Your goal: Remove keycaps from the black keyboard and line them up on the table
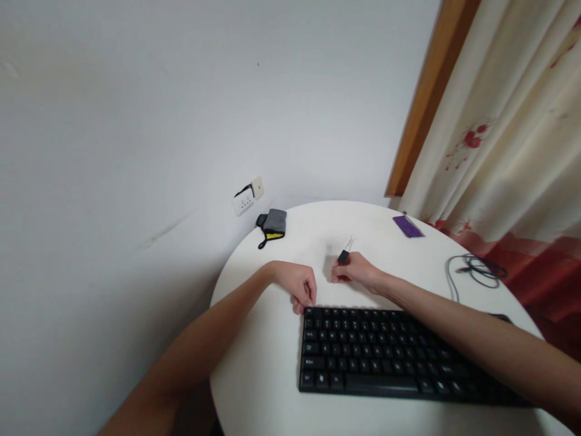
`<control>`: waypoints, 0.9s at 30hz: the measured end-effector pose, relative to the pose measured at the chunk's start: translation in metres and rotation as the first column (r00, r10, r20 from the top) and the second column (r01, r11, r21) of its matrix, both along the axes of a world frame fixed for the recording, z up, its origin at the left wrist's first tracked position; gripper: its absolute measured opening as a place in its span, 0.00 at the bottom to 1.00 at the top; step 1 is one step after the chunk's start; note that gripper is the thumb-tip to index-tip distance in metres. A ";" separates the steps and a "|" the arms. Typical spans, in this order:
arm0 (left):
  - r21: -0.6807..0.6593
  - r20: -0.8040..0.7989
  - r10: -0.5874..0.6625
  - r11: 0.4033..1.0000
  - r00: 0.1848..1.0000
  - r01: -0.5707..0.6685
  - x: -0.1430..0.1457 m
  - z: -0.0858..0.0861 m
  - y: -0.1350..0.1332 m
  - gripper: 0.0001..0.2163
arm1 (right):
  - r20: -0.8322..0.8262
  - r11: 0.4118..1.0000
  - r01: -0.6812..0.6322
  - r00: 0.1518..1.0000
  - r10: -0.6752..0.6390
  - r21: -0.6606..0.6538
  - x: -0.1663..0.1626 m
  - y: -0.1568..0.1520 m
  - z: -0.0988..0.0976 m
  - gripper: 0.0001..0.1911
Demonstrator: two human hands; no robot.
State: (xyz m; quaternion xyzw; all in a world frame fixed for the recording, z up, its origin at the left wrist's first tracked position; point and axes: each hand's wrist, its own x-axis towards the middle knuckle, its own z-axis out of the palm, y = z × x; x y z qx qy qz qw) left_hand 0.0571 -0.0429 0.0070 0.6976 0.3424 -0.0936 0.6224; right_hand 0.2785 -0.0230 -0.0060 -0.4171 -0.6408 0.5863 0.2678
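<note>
A black keyboard (363,351) lies along the front of the round white table. Beside its far left corner, my left hand (297,286) rests with curled fingers, close to or touching the edge; I see nothing in it. Beyond the keyboard, my right hand (356,271) pinches what looks like a small keycap puller (344,257), with a black body and thin pale wires pointing up and away. The fingers hide its lower end. My right forearm passes over the keyboard's right part and covers many keys.
A folded grey and yellow cloth (275,223) lies at the table's far left, against a small black object (261,220). A purple pouch-like piece (408,226) lies far right, and a coiled dark cable (483,269) nearer. Wall sockets (244,201) and a curtain (494,151) border the table.
</note>
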 end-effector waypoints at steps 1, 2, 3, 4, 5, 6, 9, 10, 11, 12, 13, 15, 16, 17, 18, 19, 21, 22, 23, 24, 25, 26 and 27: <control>-0.001 0.002 -0.004 1.000 1.000 0.004 0.001 0.000 0.000 0.13 | -0.045 1.000 -0.001 0.999 0.000 -0.028 0.004 -0.006 -0.003 0.02; -0.003 0.006 -0.010 1.000 1.000 0.010 0.002 -0.001 -0.001 0.13 | -0.072 0.999 -0.002 0.997 -0.001 -0.033 0.007 -0.011 -0.006 0.03; -0.005 0.012 -0.019 1.000 1.000 0.019 0.002 -0.001 -0.001 0.14 | -0.088 1.000 0.002 0.996 -0.004 -0.028 0.009 -0.016 -0.008 0.03; -0.006 0.019 -0.029 1.000 0.999 0.029 0.003 -0.001 -0.001 0.14 | -0.097 1.000 0.010 0.995 -0.012 -0.022 0.010 -0.021 -0.009 0.04; -0.009 0.025 -0.041 0.999 0.999 0.041 0.004 -0.001 -0.002 0.14 | -0.099 1.000 0.019 0.995 -0.020 -0.015 0.011 -0.025 -0.010 0.04; -0.012 0.030 -0.052 0.999 0.998 0.052 0.005 0.000 -0.003 0.14 | -0.098 1.000 0.029 0.995 -0.030 -0.011 0.011 -0.028 -0.010 0.05; -0.041 0.005 -0.081 0.996 0.997 0.081 0.009 0.001 -0.006 0.14 | -0.095 0.999 0.038 0.995 -0.038 -0.002 0.012 -0.036 -0.012 0.05; -0.057 -0.014 -0.092 0.994 0.996 0.091 0.011 0.001 -0.007 0.14 | -0.096 0.999 0.033 0.995 -0.032 0.012 0.013 -0.038 -0.012 0.05; -0.074 -0.031 -0.104 0.992 0.994 0.102 0.013 0.002 -0.007 0.14 | -0.095 0.999 0.026 0.995 -0.023 0.033 0.014 -0.040 -0.013 0.06; -0.090 -0.043 -0.117 0.990 0.992 0.113 0.014 0.002 -0.008 0.14 | -0.094 0.998 0.020 0.995 -0.014 0.061 0.014 -0.041 -0.013 0.06; -0.102 -0.047 -0.128 0.987 0.991 0.123 0.015 0.002 -0.008 0.14 | -0.092 0.996 0.019 0.996 -0.011 0.091 0.014 -0.042 -0.013 0.07; -0.115 -0.040 -0.139 0.984 0.989 0.134 0.017 0.002 -0.008 0.15 | -0.100 0.991 0.036 0.995 -0.023 0.129 0.015 -0.042 -0.012 0.10; -0.117 -0.038 -0.139 0.984 0.990 0.133 0.018 0.003 -0.007 0.15 | -0.113 0.991 0.045 0.993 -0.031 0.129 0.014 -0.042 -0.011 0.14; -0.118 -0.042 -0.135 0.985 0.990 0.129 0.018 0.003 -0.007 0.16 | -0.130 0.991 0.049 0.991 -0.033 0.125 0.014 -0.043 -0.009 0.18; -0.117 -0.054 -0.130 0.985 0.990 0.123 0.018 0.004 -0.007 0.16 | -0.149 0.991 0.047 0.988 -0.028 0.127 0.014 -0.043 -0.008 0.22; -0.115 -0.070 -0.124 0.987 0.990 0.116 0.019 0.005 -0.007 0.16 | -0.165 0.989 0.043 0.986 -0.019 0.144 0.014 -0.044 -0.006 0.25; -0.107 -0.102 -0.122 0.988 0.987 0.111 0.019 0.006 -0.006 0.15 | -0.167 0.972 0.038 0.986 0.001 0.231 0.013 -0.047 -0.002 0.28; -0.101 -0.112 -0.126 0.988 0.986 0.115 0.019 0.006 -0.006 0.15 | -0.160 0.960 0.034 0.987 0.012 0.278 0.012 -0.050 0.001 0.28; -0.094 -0.117 -0.132 0.988 0.984 0.121 0.019 0.005 -0.005 0.15 | -0.152 0.950 0.019 0.988 0.031 0.311 0.011 -0.052 0.004 0.28; -0.089 -0.119 -0.138 0.988 0.983 0.128 0.019 0.004 -0.004 0.14 | -0.148 0.944 -0.009 0.987 0.061 0.329 0.010 -0.055 0.008 0.27; -0.084 -0.116 -0.143 0.987 0.983 0.134 0.019 0.003 -0.003 0.14 | -0.149 0.941 -0.051 0.983 0.107 0.335 0.008 -0.058 0.012 0.26; -0.084 -0.109 -0.148 0.987 0.983 0.139 0.019 0.001 -0.002 0.15 | -0.156 0.936 -0.105 0.974 0.166 0.336 0.006 -0.061 0.015 0.24; -0.089 -0.096 -0.157 0.985 0.983 0.148 0.018 -0.001 -0.001 0.15 | -0.166 0.927 -0.166 0.958 0.232 0.337 0.003 -0.064 0.018 0.22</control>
